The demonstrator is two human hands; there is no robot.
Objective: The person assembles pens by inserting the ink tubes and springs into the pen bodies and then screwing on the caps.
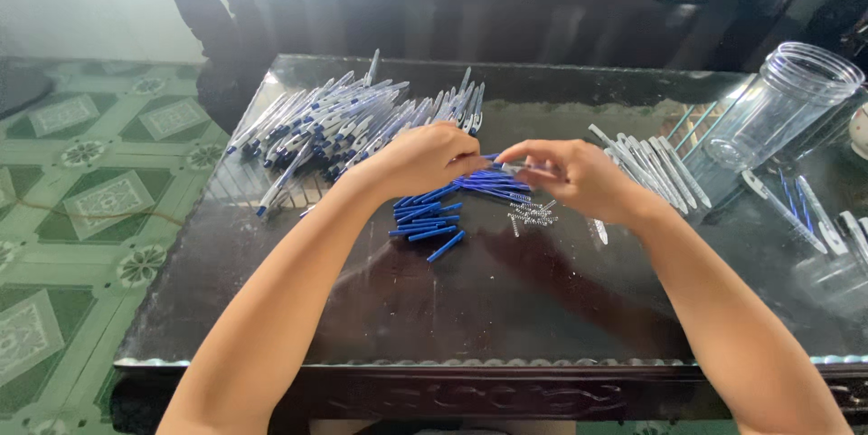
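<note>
Over the middle of the dark glass-topped table (506, 308), both hands meet and work on one small part. The left hand (425, 159) is curled, its fingertips pinching the end of a thin blue pen piece (508, 166) that bridges across to the right hand (579, 177), which closes on the other end; what else sits between the right fingers is too small to tell.

From the joined fingertips, the loose pile of blue plastic pen tips and refills (434, 213) lies at about seven o'clock, just beside and partly under the left hand. The little heap of small metal springs (533, 213) lies at six o'clock, near the right wrist. At ten o'clock is the large heap of finished white-and-blue pens (344, 123), and at three o'clock the row of clear pen barrels (655, 164), with the tall clear plastic jar (782, 105) tilted beyond at two o'clock.

My worry is the springs: they sit close under the working hands, and a brushing wrist could likely scatter them over the slick glass. The pinch itself looks slight, so the blue piece could slip and drop among its look-alikes. A swinging right elbow might also knock the leaning jar.
</note>
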